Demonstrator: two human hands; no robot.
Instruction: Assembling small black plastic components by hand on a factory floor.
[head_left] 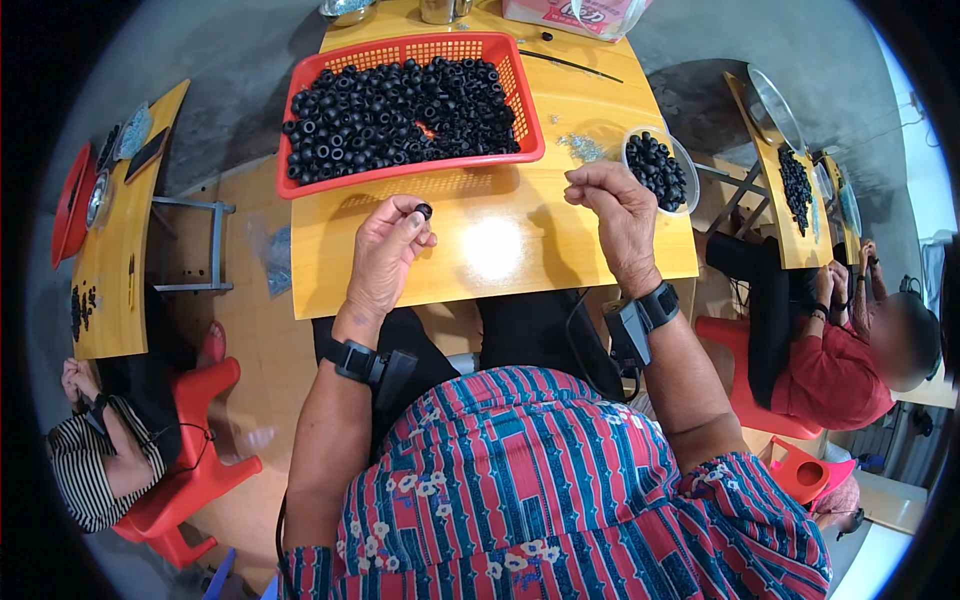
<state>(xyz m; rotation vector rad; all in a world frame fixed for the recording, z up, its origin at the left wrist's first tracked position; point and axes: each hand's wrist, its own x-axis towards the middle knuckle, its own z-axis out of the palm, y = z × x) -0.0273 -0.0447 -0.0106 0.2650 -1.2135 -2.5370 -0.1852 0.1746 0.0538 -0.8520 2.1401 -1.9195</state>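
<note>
Over the near part of the yellow table point(440, 282), my left hand point(385, 252) pinches a small black ring-shaped piece point(425, 211) between thumb and fingers. My right hand point(625, 220) is raised to the right, its thumb and fingertips pressed together; whatever they hold is too small to make out. Just beyond those fingertips lies a scatter of tiny shiny pieces point(580, 148). A clear round tub point(691, 183) of black pieces stands beside my right hand. Beyond my left hand sits a red plastic basket point(410, 174), heaped with similar hollow black pieces.
A thin dark stick point(572, 66) and a loose black piece point(547, 37) lie behind the basket. Metal cups point(437, 11) and a pink-white package point(585, 14) stand at the far edge. Other people sit at side tables, left point(110, 450) and right point(830, 370).
</note>
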